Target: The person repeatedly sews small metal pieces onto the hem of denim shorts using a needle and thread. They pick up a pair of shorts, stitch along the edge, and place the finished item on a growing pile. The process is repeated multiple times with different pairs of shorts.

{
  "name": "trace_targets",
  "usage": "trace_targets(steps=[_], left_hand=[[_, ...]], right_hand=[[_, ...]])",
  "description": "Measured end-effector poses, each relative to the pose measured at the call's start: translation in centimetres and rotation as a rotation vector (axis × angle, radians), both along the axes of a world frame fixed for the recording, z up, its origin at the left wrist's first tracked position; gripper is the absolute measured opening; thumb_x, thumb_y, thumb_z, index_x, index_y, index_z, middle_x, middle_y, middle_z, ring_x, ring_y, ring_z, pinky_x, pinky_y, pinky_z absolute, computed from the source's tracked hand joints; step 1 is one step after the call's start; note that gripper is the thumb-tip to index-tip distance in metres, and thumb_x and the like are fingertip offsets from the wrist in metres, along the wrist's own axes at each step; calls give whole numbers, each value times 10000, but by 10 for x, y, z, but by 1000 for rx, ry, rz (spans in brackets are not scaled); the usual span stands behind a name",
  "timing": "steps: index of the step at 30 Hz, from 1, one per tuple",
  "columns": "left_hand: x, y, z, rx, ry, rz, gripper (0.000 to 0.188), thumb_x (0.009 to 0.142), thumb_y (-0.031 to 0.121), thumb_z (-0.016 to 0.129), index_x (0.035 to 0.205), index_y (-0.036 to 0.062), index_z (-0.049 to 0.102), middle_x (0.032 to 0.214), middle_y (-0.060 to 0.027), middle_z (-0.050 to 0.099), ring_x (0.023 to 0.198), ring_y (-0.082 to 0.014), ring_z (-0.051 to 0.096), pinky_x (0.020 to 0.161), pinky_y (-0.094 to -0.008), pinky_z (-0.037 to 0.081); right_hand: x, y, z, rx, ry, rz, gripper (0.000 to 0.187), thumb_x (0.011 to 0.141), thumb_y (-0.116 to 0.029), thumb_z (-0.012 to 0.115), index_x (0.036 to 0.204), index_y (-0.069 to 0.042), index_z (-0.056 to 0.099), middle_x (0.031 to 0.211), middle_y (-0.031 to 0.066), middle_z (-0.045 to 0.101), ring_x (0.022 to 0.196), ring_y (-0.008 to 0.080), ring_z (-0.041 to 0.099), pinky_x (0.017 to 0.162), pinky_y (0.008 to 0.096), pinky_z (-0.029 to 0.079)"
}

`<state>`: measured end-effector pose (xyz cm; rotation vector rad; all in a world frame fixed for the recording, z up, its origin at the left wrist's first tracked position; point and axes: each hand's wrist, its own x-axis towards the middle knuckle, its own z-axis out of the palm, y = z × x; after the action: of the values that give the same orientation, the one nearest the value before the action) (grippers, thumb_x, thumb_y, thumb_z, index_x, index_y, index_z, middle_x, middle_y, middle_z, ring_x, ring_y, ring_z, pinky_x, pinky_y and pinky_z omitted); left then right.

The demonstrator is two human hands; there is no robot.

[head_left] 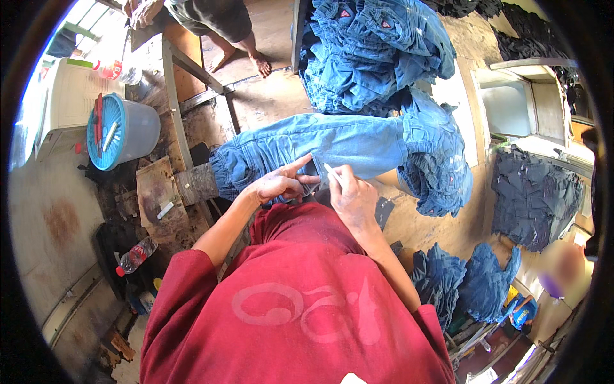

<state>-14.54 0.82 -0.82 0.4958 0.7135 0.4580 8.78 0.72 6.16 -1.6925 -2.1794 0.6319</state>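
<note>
A pair of light blue denim trousers lies stretched across a narrow support in front of me, its gathered end toward the left. My left hand rests on the near edge of the denim with its fingers spread apart. Between the fingers of my right hand is a slim white stick, perhaps chalk or a marker. The stick's tip is at the denim, just right of my left fingers. Under my hands the near edge of the cloth is partly hidden.
A tall denim heap stands beyond, and bunched denim hangs at the right. To the left are a blue-lidded bucket and a plastic bottle. Another person's bare foot shows at the back. Dark garments lie far right.
</note>
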Motion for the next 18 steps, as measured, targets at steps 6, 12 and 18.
trace_targets(steps=[6, 12, 18], left_hand=[[-4, 1, -8, -50, -32, -27, 1140, 801, -111, 562, 1723, 200, -32, 1415, -96, 662, 667, -124, 605, 552, -231, 414], [-8, -2, -21, -21, -216, -16, 1170, 770, -60, 585, 1722, 206, -41, 1448, -132, 648, 663, -123, 602, 542, -232, 407], [-12, -1, -33, -32, -307, -34, 1189, 766, -18, 597, 1718, 241, -67, 1503, -185, 609, 631, -127, 591, 531, -240, 450]], right_hand=[[-30, -14, 7, 73, -154, 185, 88, 939, -196, 715, 973, -153, 646, 606, 78, 682, 575, 248, 721, 554, 395, 566], [-39, -13, 0, 150, -286, 103, 87, 939, -174, 706, 990, -129, 652, 582, 51, 665, 539, 241, 705, 522, 384, 554], [-46, -14, -2, 115, -278, 120, 244, 923, -151, 686, 1158, -83, 686, 618, 57, 693, 547, 240, 712, 529, 366, 575]])
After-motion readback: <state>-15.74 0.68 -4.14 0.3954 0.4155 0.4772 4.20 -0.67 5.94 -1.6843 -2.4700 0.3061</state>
